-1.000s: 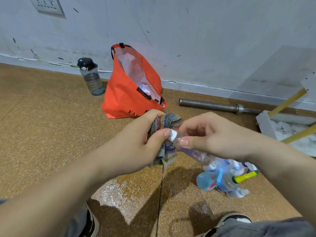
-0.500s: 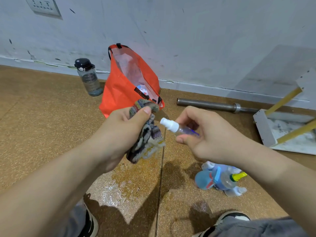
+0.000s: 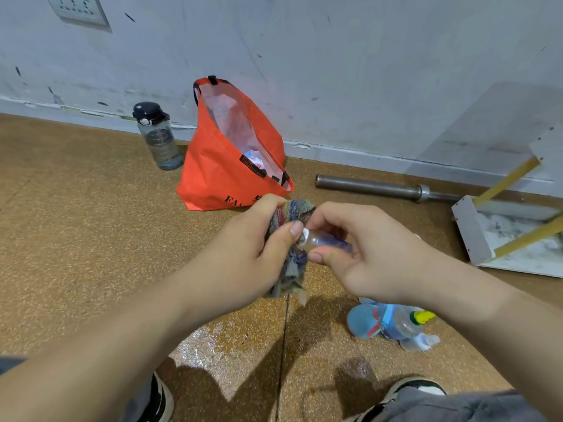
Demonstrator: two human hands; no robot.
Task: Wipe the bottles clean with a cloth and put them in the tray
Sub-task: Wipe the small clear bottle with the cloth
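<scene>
Striped cloth (image 3: 292, 239) bunched in left hand (image 3: 249, 254), pressed over small clear bottle's (image 3: 327, 241) cap, right hand (image 3: 365, 254) pinching bottle.

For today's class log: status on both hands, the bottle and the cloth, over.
Right hand holds small spray bottle. Left hand presses striped cloth against its tip. Nothing blocking.

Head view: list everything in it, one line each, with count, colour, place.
spray bottle: one, clear with white cap, centre
cloth: one, multicoloured, against the bottle's cap
bottle pile: several, blue and clear, lower right
bag: one, orange, by wall
water bottle: one, grey, black lid, left of bag
metal bar: one, grey, by wall
tray: one, white, far right
socket: one, white, top left
shoes: two, black-and-white, bottom edge
left hand: one, grips cloth
right hand: one, pinches spray bottle
</scene>
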